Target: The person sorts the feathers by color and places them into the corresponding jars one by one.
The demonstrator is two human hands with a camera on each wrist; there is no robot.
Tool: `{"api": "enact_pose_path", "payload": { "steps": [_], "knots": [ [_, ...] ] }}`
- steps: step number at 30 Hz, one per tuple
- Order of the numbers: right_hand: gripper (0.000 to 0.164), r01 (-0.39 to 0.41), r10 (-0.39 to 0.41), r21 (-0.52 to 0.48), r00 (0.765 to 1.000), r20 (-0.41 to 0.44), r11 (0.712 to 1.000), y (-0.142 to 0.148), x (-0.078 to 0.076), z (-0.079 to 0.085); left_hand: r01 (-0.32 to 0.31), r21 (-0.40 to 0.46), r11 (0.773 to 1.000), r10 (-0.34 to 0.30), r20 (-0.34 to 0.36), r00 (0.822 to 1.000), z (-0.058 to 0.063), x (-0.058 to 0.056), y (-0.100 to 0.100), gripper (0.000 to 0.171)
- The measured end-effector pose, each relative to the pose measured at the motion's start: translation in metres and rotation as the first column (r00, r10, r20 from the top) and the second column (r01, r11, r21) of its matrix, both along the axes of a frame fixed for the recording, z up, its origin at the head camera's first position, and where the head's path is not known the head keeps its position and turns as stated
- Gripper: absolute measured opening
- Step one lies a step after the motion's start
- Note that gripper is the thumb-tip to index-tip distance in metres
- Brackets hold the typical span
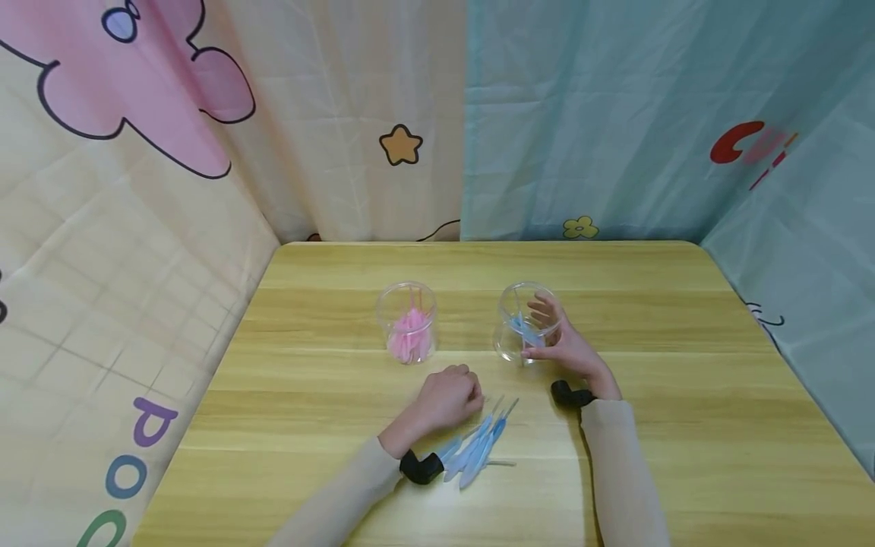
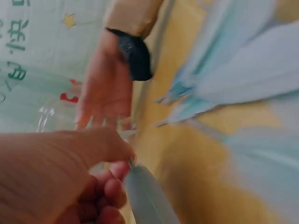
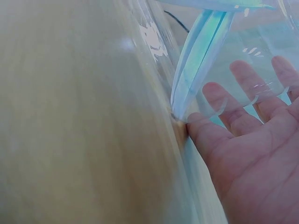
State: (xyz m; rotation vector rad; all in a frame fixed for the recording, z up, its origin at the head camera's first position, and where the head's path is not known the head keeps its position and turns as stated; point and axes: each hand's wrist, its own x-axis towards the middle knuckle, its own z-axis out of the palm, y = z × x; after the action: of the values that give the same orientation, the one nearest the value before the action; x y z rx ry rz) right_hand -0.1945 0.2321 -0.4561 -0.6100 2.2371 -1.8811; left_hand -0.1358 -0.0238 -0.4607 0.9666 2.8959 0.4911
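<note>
My left hand (image 1: pixel 447 396) is low over the front middle of the table. In the left wrist view its thumb and curled fingers pinch the thin quill of a pale blue feather (image 2: pixel 147 196). Loose blue and white feathers (image 1: pixel 481 448) lie beside and partly beneath this wrist. Farther back, my right hand (image 1: pixel 567 346) holds a clear plastic cup (image 1: pixel 504 340) from its right side, thumb low at the front and fingers round the far wall. Blue feathers (image 1: pixel 525 331) stand and lean inside that cup. One feather (image 3: pixel 201 60) shows near the thumb tip in the right wrist view.
A second clear cup (image 1: pixel 381 310), holding pink feathers (image 1: pixel 412 338), stands to the left of the first. Both are on a wooden table (image 1: pixel 314 380). Printed curtains (image 1: pixel 355 91) hang close behind and along the table's sides.
</note>
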Motion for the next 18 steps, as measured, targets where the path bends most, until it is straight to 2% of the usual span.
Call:
{"api": "enact_pose_path", "payload": {
  "steps": [2, 3, 5, 6, 8, 10, 12, 14, 18],
  "knots": [
    [0.100, -0.001, 0.001, -0.002, 1.000, 0.001, 1.000, 0.000, 0.000, -0.001, -0.030, 0.139, 0.990, 0.014, 0.114, 0.993, 0.007, -0.008, 0.000, 0.014],
    [0.100, -0.001, 0.001, -0.001, 1.000, 0.003, 1.000, 0.000, 0.000, 0.000, -0.050, 0.225, 0.973, 0.012, 0.167, 0.986, 0.011, -0.012, 0.001, 0.014],
    [0.101, -0.003, 0.003, -0.001, 1.000, 0.002, 1.000, 0.001, 0.000, 0.000, -0.095, 0.395, 0.914, -0.011, 0.257, 0.966, 0.022, -0.022, 0.004, 0.016],
    [0.101, -0.005, 0.005, -0.004, 1.000, 0.001, 1.000, 0.001, 0.000, 0.000, -0.113, 0.477, 0.871, -0.031, 0.283, 0.958, 0.028, -0.028, 0.006, 0.016],
    [0.101, -0.008, 0.008, -0.012, 1.000, 0.000, 1.000, 0.002, 0.000, 0.000, -0.143, 0.622, 0.770, -0.076, 0.313, 0.947, 0.041, -0.039, 0.013, 0.017],
    [0.100, -0.010, 0.010, -0.014, 1.000, -0.002, 1.000, 0.003, -0.001, -0.001, -0.158, 0.721, 0.675, -0.111, 0.311, 0.944, 0.055, -0.049, 0.022, 0.018],
    [0.100, -0.013, 0.013, -0.015, 1.000, -0.001, 1.000, 0.003, -0.001, -0.002, -0.172, 0.798, 0.577, -0.141, 0.305, 0.942, 0.067, -0.059, 0.032, 0.020],
    [0.100, -0.016, 0.016, -0.013, 1.000, -0.001, 1.000, 0.004, -0.001, -0.002, -0.188, 0.850, 0.492, -0.147, 0.294, 0.944, 0.076, -0.069, 0.043, 0.023],
    [0.099, -0.013, 0.013, -0.002, 1.000, 0.004, 1.000, 0.003, 0.001, -0.002, -0.249, 0.920, 0.304, -0.098, 0.290, 0.952, 0.086, -0.084, 0.065, 0.028]
  ]
}}
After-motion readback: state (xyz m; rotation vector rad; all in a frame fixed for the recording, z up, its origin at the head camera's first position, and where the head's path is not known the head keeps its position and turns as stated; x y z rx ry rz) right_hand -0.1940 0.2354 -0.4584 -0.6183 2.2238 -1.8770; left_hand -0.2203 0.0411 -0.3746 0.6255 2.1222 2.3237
